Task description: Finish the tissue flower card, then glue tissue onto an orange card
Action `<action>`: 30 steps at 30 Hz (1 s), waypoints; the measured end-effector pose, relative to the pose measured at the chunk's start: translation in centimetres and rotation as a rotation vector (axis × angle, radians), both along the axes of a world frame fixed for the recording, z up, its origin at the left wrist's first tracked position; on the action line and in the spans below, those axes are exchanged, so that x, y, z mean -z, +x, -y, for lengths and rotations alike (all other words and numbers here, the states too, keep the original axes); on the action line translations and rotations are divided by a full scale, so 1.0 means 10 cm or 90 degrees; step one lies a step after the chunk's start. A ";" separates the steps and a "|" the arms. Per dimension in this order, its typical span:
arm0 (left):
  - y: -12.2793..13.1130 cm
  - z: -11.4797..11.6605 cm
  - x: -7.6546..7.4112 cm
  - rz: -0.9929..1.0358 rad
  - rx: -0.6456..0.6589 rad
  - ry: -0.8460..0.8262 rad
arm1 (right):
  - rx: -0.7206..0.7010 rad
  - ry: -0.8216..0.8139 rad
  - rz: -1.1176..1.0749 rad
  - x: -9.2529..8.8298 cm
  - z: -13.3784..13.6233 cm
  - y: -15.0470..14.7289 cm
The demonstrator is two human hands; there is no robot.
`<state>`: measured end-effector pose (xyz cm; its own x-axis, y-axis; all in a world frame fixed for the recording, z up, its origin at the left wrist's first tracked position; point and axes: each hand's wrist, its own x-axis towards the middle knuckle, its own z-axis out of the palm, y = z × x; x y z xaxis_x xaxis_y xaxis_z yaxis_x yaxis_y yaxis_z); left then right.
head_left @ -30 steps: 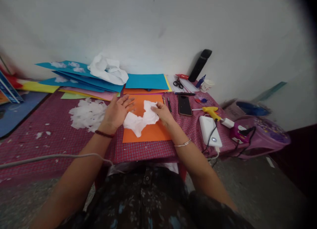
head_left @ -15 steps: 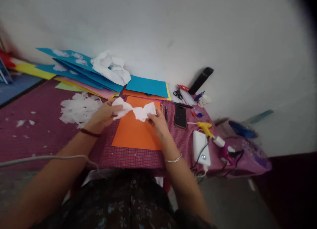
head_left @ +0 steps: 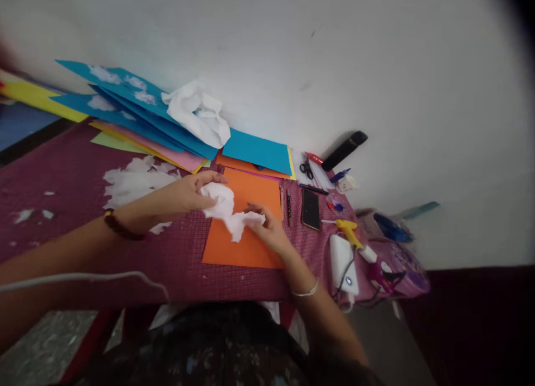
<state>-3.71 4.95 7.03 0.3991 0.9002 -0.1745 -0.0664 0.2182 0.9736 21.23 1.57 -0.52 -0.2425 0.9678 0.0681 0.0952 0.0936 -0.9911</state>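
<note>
My left hand (head_left: pixel 190 191) and my right hand (head_left: pixel 267 230) both grip one crumpled piece of white tissue paper (head_left: pixel 224 209), held just above an orange paper sheet (head_left: pixel 254 219) that lies flat on the purple checked table cloth (head_left: pixel 175 258). The left hand pinches the upper end of the tissue, the right hand pinches its lower right end. A pile of torn white tissue pieces (head_left: pixel 134 182) lies on the cloth to the left of my left hand.
Against the wall lie stacked blue, pink and yellow sheets (head_left: pixel 167 130) with a crumpled white wad (head_left: pixel 198 113) on top. Right of the orange sheet are pens, a phone (head_left: pixel 310 209), scissors (head_left: pixel 306 169), a yellow glue gun (head_left: pixel 348 230), a white power bank (head_left: pixel 343 257) and a purple bag (head_left: pixel 401 263).
The tissue lay on the orange sheet under my hands; both hands lifted it and bunched it together. My view has swung and tilted to the right.
</note>
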 end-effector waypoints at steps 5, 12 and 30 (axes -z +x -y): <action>-0.25 0.05 -0.35 -0.001 0.113 0.083 | -0.068 0.036 -0.022 -0.66 0.13 -0.48; -0.54 0.02 -0.21 0.127 -0.105 0.284 | 0.048 -0.056 -0.035 -0.90 0.02 -1.37; -0.53 0.47 -0.03 -0.161 -0.374 0.330 | 0.152 -0.182 -0.476 -0.58 0.10 -1.29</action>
<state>-9.00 0.27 7.34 -0.1575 0.9413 0.2987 0.2053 -0.2647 0.9422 8.36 0.60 5.30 -0.0167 0.9919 -0.1261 -0.6119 -0.1098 -0.7833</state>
